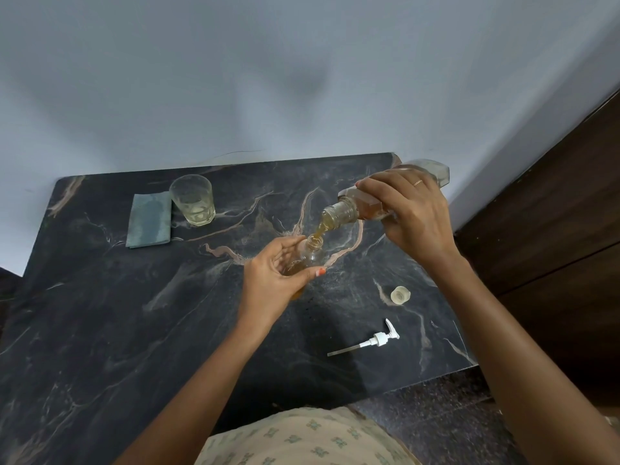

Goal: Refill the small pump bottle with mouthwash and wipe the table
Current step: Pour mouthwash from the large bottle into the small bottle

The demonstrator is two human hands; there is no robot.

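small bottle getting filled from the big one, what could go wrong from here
1. The stream from the big bottle falls into the narrow mouth of the small bottle; a slight wobble of the right hand could spill it onto the table.
2. The small bottle is tilted in the left hand, so it may overflow early.

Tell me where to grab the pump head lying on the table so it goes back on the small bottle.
Pinch the pump head at its white collar, coming down from above. It lies flat on the table, dip tube trailing left, nozzle pointing away; the collar is the thickest part and leaves the tube free.
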